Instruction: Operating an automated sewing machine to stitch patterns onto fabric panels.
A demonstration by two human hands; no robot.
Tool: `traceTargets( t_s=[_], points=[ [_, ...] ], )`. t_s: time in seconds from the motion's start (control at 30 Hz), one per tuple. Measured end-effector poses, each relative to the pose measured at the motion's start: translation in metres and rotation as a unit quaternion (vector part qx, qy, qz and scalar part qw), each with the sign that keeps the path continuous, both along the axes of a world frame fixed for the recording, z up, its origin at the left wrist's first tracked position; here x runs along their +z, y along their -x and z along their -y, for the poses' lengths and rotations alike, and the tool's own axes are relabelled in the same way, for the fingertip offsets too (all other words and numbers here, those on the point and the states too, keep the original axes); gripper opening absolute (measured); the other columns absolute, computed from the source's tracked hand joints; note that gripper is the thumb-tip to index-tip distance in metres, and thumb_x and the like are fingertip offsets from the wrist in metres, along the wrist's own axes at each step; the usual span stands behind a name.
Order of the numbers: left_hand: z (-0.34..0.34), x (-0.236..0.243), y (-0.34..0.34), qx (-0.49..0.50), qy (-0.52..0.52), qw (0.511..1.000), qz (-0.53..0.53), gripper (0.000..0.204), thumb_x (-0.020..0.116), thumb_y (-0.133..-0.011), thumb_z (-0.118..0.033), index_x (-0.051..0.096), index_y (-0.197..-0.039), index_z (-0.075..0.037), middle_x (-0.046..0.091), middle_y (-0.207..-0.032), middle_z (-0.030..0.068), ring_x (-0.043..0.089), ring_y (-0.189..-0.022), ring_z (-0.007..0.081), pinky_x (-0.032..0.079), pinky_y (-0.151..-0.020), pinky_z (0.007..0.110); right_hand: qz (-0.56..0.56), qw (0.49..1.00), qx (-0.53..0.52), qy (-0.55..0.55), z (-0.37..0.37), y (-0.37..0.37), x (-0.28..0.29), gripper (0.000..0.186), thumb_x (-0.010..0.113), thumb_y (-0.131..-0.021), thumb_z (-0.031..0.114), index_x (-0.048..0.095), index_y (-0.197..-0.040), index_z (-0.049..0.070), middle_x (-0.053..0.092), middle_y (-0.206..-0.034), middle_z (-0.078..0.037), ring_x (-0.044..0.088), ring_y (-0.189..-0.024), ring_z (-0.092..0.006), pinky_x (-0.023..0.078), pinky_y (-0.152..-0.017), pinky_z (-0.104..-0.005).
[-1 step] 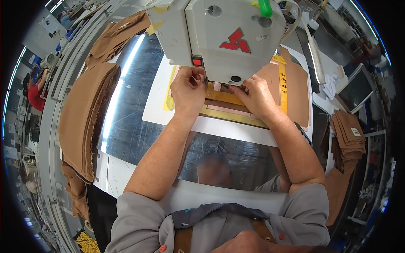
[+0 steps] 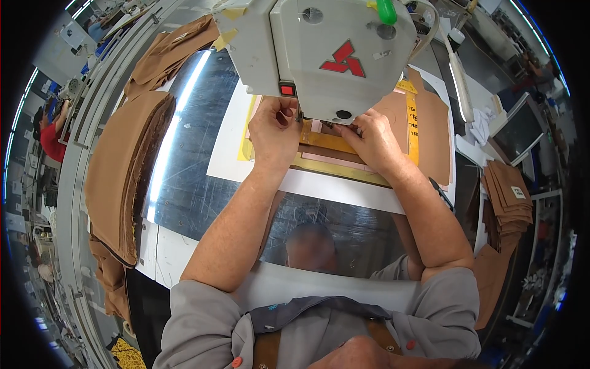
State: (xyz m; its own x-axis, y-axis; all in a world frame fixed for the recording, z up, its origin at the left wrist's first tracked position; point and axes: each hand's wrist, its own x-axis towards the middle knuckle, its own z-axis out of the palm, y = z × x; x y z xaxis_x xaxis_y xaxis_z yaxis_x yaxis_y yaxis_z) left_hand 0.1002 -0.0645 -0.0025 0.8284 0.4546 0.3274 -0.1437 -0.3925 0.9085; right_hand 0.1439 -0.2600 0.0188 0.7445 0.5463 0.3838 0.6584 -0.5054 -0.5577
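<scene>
Both my hands are raised to the underside of a grey sewing machine head (image 2: 301, 67) with a red emblem. My left hand (image 2: 275, 138) is at its lower left, thumb and fingers curled together by the needle area. On the other side, my right hand (image 2: 379, 142) has its fingertips pinched under the head's lower edge. What either hand pinches is hidden or too small to name. Beneath them lies a yellow template frame (image 2: 413, 132) with handwritten marks, over a brown fabric panel (image 2: 434, 135). A white sheet (image 2: 224, 157) extends under these.
A shiny metal plate (image 2: 190, 184) covers the machine bed. Stacked brown fabric pieces (image 2: 120, 166) sit at the left, with more brown pieces (image 2: 172, 52) behind. Another brown stack (image 2: 507, 190) and a screen (image 2: 519, 129) are at the right. A person in red (image 2: 52, 140) is far left.
</scene>
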Motion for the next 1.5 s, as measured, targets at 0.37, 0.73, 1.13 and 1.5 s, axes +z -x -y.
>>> traceTargets(
  t_s=[0.37, 0.73, 1.13, 1.5],
  points=[
    [-0.001, 0.0, -0.001, 0.005, -0.01, 1.0, -0.011, 0.012, 0.072, -0.076, 0.0, 0.063, -0.084, -0.002, 0.055, -0.074, -0.0024, 0.051, -0.066, 0.0066, 0.044, -0.063, 0.023, 0.01, 1.0, 0.002, 0.018, -0.001, 0.0, 0.0, 0.015, 0.072, -0.088, 0.007, 0.072, -0.098, -0.005, 0.067, -0.101, -0.018, 0.07, -0.086, -0.0364, 0.058, -0.077, -0.0406],
    [0.0, -0.001, -0.001, 0.009, -0.017, 1.0, -0.023, 0.018, 0.067, -0.078, 0.007, 0.071, -0.093, -0.002, 0.063, -0.079, 0.0024, 0.059, -0.069, 0.0103, 0.048, -0.065, 0.025, -0.013, 1.0, -0.004, 0.015, 0.0, 0.004, 0.003, 0.023, 0.073, -0.086, 0.004, 0.068, -0.106, -0.005, 0.061, -0.108, -0.017, 0.071, -0.082, -0.0276, 0.059, -0.072, -0.0368],
    [0.001, -0.002, -0.004, 0.018, -0.005, 1.0, -0.012, 0.011, 0.068, -0.084, 0.0, 0.073, -0.094, -0.004, 0.067, -0.084, 0.0058, 0.064, -0.076, 0.0177, 0.05, -0.07, 0.032, 0.036, 0.998, -0.009, 0.044, -0.001, 0.007, -0.008, 0.029, 0.073, -0.086, 0.01, 0.067, -0.113, 0.001, 0.058, -0.116, -0.017, 0.069, -0.085, -0.0296, 0.06, -0.073, -0.038],
    [-0.001, -0.004, -0.002, 0.014, -0.007, 1.0, 0.014, 0.014, 0.07, -0.082, -0.002, 0.073, -0.095, -0.004, 0.067, -0.082, 0.0049, 0.064, -0.074, 0.0181, 0.051, -0.071, 0.032, 0.1, 0.984, -0.05, 0.139, 0.025, 0.038, 0.025, 0.033, 0.073, -0.085, 0.011, 0.064, -0.117, 0.006, 0.051, -0.135, -0.016, 0.066, -0.102, -0.0297, 0.058, -0.082, -0.0406]
  ],
)
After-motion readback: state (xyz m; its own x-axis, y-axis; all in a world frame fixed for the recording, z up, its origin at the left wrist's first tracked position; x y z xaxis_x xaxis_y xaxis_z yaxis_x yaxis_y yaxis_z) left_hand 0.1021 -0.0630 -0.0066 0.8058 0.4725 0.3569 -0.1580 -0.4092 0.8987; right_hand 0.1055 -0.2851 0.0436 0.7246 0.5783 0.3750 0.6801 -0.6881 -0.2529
